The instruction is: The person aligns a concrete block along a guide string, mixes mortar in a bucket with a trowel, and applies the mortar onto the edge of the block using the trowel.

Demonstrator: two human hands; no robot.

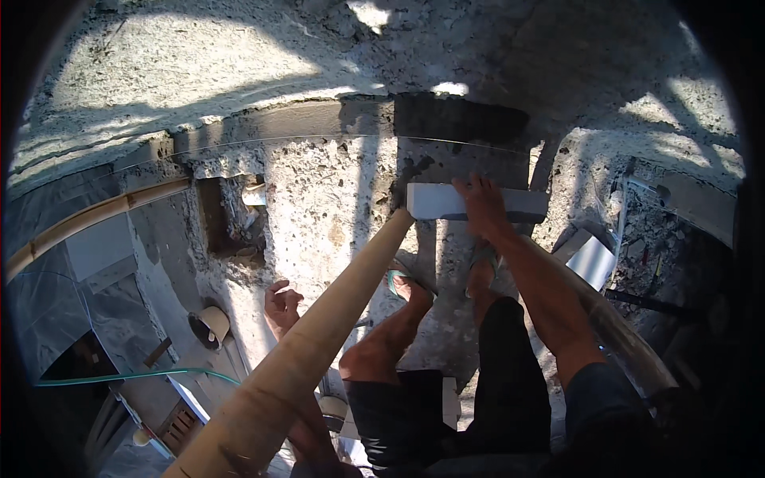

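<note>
My right hand (pixel 483 205) lies across a long, pale rectangular slab (pixel 434 199), its fingers over the far edge. The slab's near side is grey, and it rests against a smooth grey patch (pixel 478 159) on the rough surface. A thick bamboo pole (pixel 319 342) runs from the lower left up to the slab's left end. To the left of this pole hangs my left hand (pixel 282 307), its fingers loosely bent and apart, with nothing seen in them. The pole hides part of my left forearm.
A thin taut string (pixel 279 138) crosses ahead. On the left are a rectangular recess (pixel 231 219), a bucket (pixel 210 327) and a green hose (pixel 151 374). Another pole (pixel 617 331) slants under my right arm. A white piece (pixel 591 261) lies at right.
</note>
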